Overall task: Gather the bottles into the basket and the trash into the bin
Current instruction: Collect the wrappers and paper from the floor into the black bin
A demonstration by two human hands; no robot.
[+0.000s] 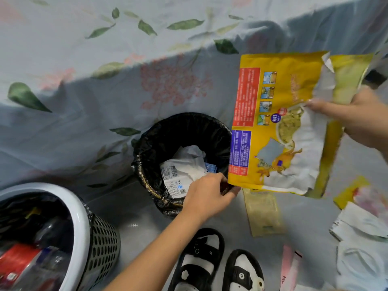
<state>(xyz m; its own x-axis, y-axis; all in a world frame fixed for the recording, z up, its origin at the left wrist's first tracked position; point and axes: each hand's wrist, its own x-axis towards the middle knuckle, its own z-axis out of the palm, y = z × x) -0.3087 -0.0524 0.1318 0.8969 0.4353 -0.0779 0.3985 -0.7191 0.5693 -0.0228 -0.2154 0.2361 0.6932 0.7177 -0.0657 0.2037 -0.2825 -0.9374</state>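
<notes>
A flowered bedsheet (147, 70) hangs as a backdrop beyond both hands as a person clears litter from a grey floor (304, 223). Below and to the outside of the left hand (206, 196) stands a white-rimmed basket (80, 223) with perforated sides, dark-lined and already holding what look like bottles, though its contents are too dim to name.

Between the two hands hangs a large torn yellow bag (279, 127), its long axis running from the right hand (357, 120) at its upper edge down toward the left hand at its lower corner. Its printed face is turned to the camera and its ripped mouth points up and away. The right hand pinches the torn white inner flap; the left hand's fingers curl round the bottom corner, just at the rim of the black-lined bin (147, 156), which sits directly beyond the left hand's knuckles.

The bag looks light, limp and crinkly, likely empty, and wider than the bin's mouth. Judging by that, it would want folding or crushing before it drops in, and the two opposite edges now held seem the sensible purchase.

White wrappers (180, 171) already lie inside the bin. Below the right hand, more paper scraps (361, 225) and a flat tan packet (263, 213) wait on the floor, beside black-and-white sandals (199, 261).
</notes>
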